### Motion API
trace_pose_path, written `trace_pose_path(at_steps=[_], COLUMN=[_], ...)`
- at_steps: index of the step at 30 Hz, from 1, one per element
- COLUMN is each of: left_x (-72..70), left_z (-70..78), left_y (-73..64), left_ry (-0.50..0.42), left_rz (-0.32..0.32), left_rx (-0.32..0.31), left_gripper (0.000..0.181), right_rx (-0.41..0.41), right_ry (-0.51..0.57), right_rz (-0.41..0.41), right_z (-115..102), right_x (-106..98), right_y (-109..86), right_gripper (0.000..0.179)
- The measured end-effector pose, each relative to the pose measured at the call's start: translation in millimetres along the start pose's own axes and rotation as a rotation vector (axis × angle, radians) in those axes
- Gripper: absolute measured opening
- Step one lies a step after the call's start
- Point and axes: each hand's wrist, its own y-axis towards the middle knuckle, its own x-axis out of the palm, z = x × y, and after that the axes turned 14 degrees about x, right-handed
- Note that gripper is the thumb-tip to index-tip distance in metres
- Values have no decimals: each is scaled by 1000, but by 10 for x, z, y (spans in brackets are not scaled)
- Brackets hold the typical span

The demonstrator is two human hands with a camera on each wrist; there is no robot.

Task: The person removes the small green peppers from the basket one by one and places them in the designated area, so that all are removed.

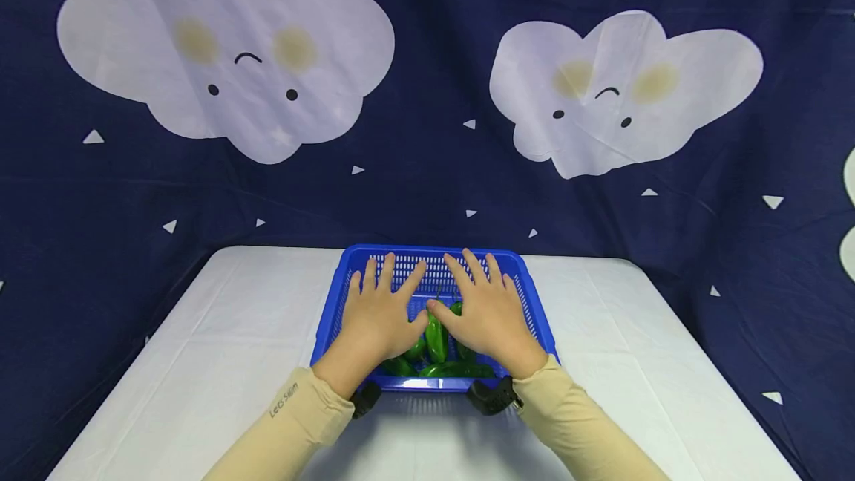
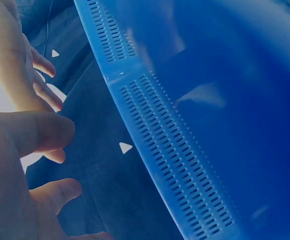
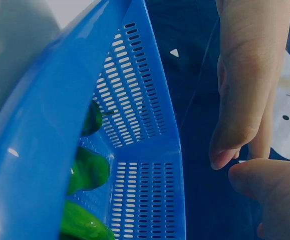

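Both hands are spread over a blue plastic basket (image 1: 441,383) with slotted walls. My left hand (image 1: 379,318) covers its left part, palm down with fingers splayed. Over the right part is my right hand (image 1: 490,314), fingers also spread, its thumb tip close to the left thumb. Neither holds anything. Several green peppers (image 1: 436,340) lie in the basket, partly hidden beneath the hands; one long pepper (image 1: 457,370) lies along the near wall. In the right wrist view, green peppers (image 3: 90,170) show behind the basket's near wall, below the level of the hands.
The basket stands on a table with a white cloth (image 1: 267,318). Behind the table hangs a dark blue curtain (image 1: 427,199) with white clouds and small triangles. Black straps with wrist cameras (image 1: 490,397) sit under the cuffs of the beige sleeves (image 1: 588,421).
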Motion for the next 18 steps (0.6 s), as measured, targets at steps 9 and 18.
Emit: trace_pose_path(at_steps=[9,18], left_x=[43,53], left_z=[-17,-253], left_y=[-30,-211], left_ry=[-21,-70], left_rz=[22,130], left_rx=[10,10], left_gripper=[72,77], right_rx=[-19,-48], right_ry=[15,43], right_rz=[19,39], right_z=[17,55], right_x=[10,4], right_y=[5,7], right_gripper=[78,79])
